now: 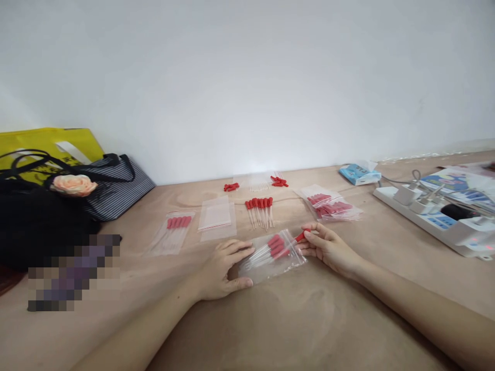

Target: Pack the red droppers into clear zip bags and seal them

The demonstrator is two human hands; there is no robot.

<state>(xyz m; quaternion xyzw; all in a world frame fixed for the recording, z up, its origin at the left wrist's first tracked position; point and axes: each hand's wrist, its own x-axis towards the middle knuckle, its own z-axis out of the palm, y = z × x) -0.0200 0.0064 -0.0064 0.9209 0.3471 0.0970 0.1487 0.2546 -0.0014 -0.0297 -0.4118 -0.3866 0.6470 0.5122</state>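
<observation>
A clear zip-lock bag [266,263] lies on the table in front of me with several red-bulbed glass droppers [277,242] inside, bulbs toward its right end. My left hand [228,268] rests at the bag's left end, its thumb and fingers spread, fingertips touching the plastic. At the mouth on the right, my right hand [325,247] pinches another dropper [301,236] by its red bulb; the stem points into the bag. Just beyond the bag, a row of loose droppers [260,211] lies with bulbs pointing away from me.
Empty zip-lock bags [215,212] and a filled bag [176,232] lie left; more filled bags [328,203] lie right. Red bulbs [231,187] sit in piles near the wall. A tissue pack [359,173] and power strip [436,221] are right, a striped bag [124,188] left.
</observation>
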